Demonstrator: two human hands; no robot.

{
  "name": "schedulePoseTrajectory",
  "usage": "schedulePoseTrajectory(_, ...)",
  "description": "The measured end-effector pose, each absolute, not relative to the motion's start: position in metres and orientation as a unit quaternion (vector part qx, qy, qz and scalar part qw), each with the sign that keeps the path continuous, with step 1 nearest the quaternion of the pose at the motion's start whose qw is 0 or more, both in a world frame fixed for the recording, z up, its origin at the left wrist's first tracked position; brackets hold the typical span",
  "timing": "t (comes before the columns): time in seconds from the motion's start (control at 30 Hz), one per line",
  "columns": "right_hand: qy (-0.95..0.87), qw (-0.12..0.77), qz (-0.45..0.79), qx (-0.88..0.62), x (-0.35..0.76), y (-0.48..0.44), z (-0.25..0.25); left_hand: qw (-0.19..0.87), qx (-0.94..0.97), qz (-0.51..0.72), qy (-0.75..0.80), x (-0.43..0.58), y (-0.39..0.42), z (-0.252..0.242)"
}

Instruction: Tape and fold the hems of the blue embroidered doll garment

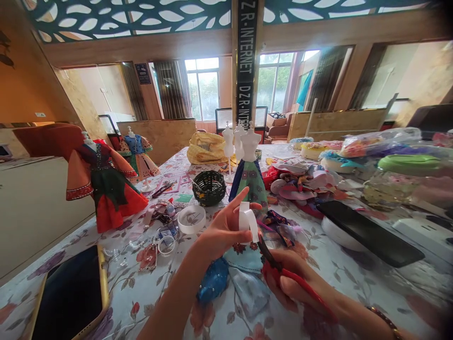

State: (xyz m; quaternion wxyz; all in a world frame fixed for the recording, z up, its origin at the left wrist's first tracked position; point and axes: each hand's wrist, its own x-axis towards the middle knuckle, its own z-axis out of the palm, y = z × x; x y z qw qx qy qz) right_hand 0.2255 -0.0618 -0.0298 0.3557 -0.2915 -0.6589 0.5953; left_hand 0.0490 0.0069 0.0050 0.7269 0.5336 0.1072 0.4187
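Note:
My left hand (226, 226) pinches a white strip of tape or ribbon (247, 220) above the table, index finger stretched out. My right hand (292, 278) grips red-handled scissors (283, 267), whose dark blades point up at the strip's lower end. Under both hands lies a small light-blue doll dress (244, 264) with a sparkly blue piece (214, 281). Just beyond stands a white mini mannequin in a blue-green skirt (249, 174).
A phone in a yellow case (71, 297) lies front left. A red-and-green dressed mannequin (102, 184), a dark woven basket (208, 188), a tape roll (191, 219), fabric scraps (300, 182) and a black tablet (368, 233) crowd the floral tablecloth (141, 288).

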Motion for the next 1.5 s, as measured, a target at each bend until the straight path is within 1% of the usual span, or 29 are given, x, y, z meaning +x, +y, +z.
schedulePoseTrajectory(0.23,-0.652,0.346,0.602,-0.304,0.2257,-0.0615,-0.0296,0.715,0.553,0.410,0.122,0.0449,0.0090,0.0059)
schedulePoseTrajectory(0.4,-0.653,0.343,0.605,-0.299,0.2264,-0.0621,-0.0309,0.707,0.550,0.427,0.125,0.0449,0.0092,0.0058)
schedulePoseTrajectory(0.77,-0.646,0.341,0.615,-0.296,0.2269,-0.0614,-0.0356,0.718,0.552,0.411,0.107,0.0481,0.0063,0.0067)
schedulePoseTrajectory(1.2,-0.639,0.344,0.622,-0.293,0.2259,-0.0603,-0.0387,0.718,0.537,0.433,0.098,0.0504,0.0049,0.0080)
schedulePoseTrajectory(1.4,-0.641,0.321,0.630,-0.299,0.2261,-0.0617,-0.0366,0.708,0.543,0.438,0.109,0.0504,0.0057,0.0075)
schedulePoseTrajectory(1.5,-0.651,0.317,0.632,-0.275,0.2284,-0.0628,-0.0377,0.702,0.548,0.442,0.109,0.0504,0.0065,0.0066)
